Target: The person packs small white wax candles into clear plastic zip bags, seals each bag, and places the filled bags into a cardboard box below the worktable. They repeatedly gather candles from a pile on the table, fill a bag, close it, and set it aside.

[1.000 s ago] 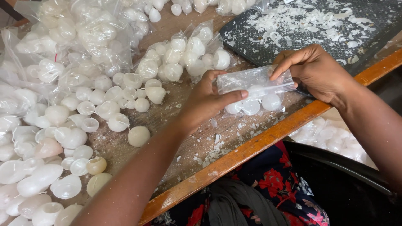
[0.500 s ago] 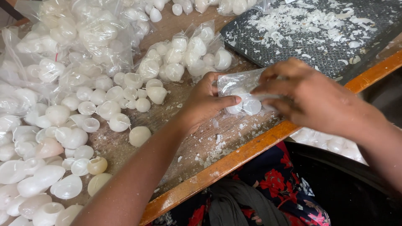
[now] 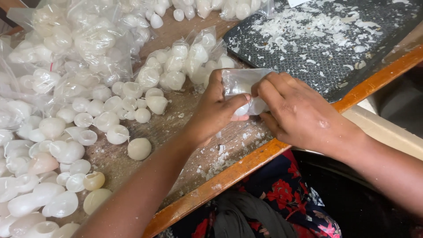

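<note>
Here, both hands pinch one small clear plastic bag of white shells point(image 3: 241, 88) above the scuffed wooden table point(image 3: 176, 128): left hand point(image 3: 216, 112) at its lower edge, right hand point(image 3: 299, 114) closed over its side. Loose pale round shells point(image 3: 110, 119) lie left; a dark speckled tray point(image 3: 335, 48) sits behind.

Left hand point(image 3: 216, 110): forearm enters from lower left, wrist bent, fingers curled and pinched closed, thumb pressed forward. Right hand point(image 3: 299, 112): forearm enters from lower right, knuckles up, fingers clenched (fingertips hidden). The hands meet, touching at the thumbs.
</note>
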